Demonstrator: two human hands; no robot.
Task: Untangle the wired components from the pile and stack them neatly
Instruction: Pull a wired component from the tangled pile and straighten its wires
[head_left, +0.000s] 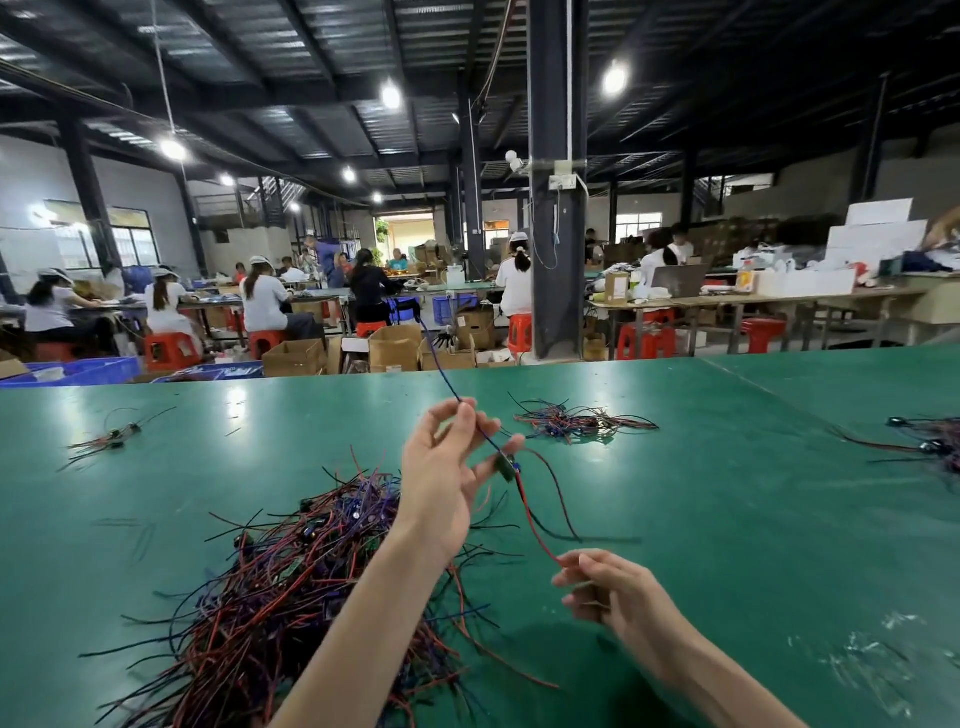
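Note:
A big tangled pile of red, black and blue wired components (270, 582) lies on the green table at the lower left. My left hand (447, 467) is raised above it, pinching a wired component (508, 466) by its blue lead, which sticks up and away. The component's small board hangs by my fingertips. Its red wire runs down to my right hand (608, 587), whose fingers are closed on the wire's end. A small sorted bundle of wired components (576, 422) lies further back on the table.
The green table (727, 493) spreads wide to the right. Two loose components (117, 434) lie at the far left, another cluster (930, 441) at the right edge. Beyond the table's far edge are cardboard boxes, blue crates, a dark pillar and seated workers.

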